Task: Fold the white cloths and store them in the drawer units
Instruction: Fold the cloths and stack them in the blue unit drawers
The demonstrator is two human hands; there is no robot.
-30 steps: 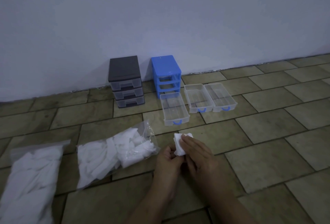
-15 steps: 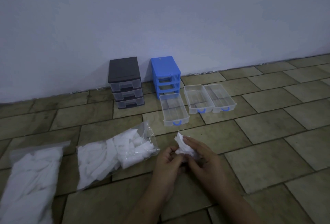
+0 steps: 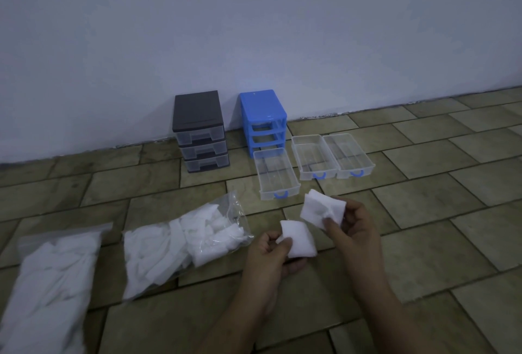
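Hands work low over the tiled floor [image 3: 423,212]. Left hand [image 3: 271,254] pinches a folded white cloth [image 3: 299,240]; right hand [image 3: 353,226] pinches a second cloth [image 3: 319,208], just apart from the first. Three clear drawers [image 3: 278,174] [image 3: 313,157] [image 3: 348,156] lie pulled out beside the blue unit [image 3: 262,116], holding nothing. Grey unit [image 3: 199,130] keeps its drawers in. Two plastic bags [image 3: 180,243] [image 3: 50,283] hold white cloths.

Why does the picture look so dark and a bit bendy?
Head view: dim bluish room light, so the floor tiles look murky; the white cloths in the hands glow without detail; the wide lens curves the wall's base line; no glare.
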